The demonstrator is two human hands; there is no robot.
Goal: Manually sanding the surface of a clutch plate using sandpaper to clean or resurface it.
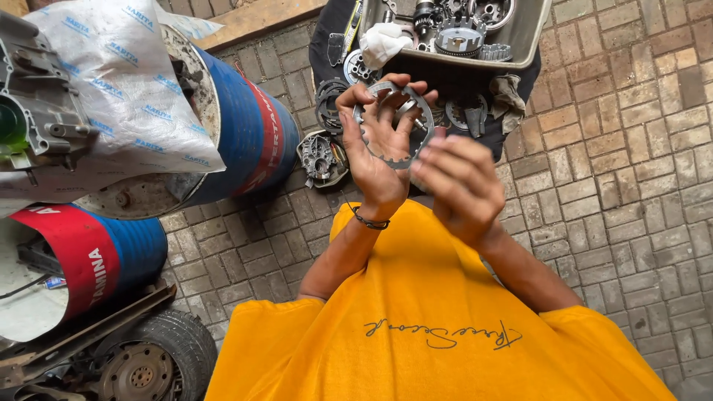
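Observation:
My left hand holds a grey toothed metal ring, a clutch plate, upright in its palm with the fingers curled over its top edge. My right hand is next to it, fingers bent, its fingertips touching the ring's lower right rim. A dark cord bracelet circles my left wrist. Both arms come out of a yellow shirt that fills the lower middle of the view.
A grey tray of engine parts and a white rag sits on a dark cloth beyond the hands. A small engine cover lies on the brick paving. Blue and red drums, a plastic-covered engine and a wheel stand left.

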